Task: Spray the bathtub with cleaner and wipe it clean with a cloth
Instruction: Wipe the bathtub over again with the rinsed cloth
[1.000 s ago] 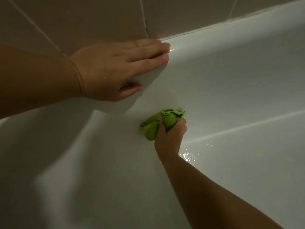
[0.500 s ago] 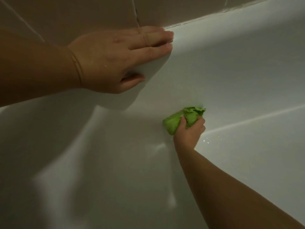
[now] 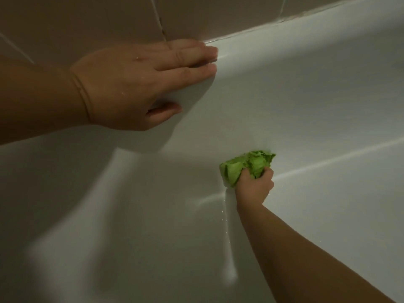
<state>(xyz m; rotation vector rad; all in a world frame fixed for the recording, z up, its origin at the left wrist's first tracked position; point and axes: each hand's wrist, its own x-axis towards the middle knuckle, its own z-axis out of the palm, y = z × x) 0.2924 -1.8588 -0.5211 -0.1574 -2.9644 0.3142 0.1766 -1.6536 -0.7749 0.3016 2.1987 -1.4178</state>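
A person leans into a white bathtub (image 3: 317,101), the left hand (image 3: 140,84) laid flat with straight fingers along the tub's far rim where it meets the tiled wall (image 3: 87,22), thumb hooked over the rim's inner edge. The right hand (image 3: 254,186) grips a bunched green cloth (image 3: 242,167) in a fist and presses it against the tub's inner wall, just above the curve where wall turns into floor. Bare white surface stretches away from the cloth on every side, widest to the lower left. Both forearms are cut off by the frame edges, the right fingers are buried in the cloth, and dim light and blur soften the lower tub. A thin wet trail with small droplets runs down from beneath the cloth. Compared with half a second earlier, the cloth sits slightly farther right along the wall, while the left hand has kept its place on the rim.
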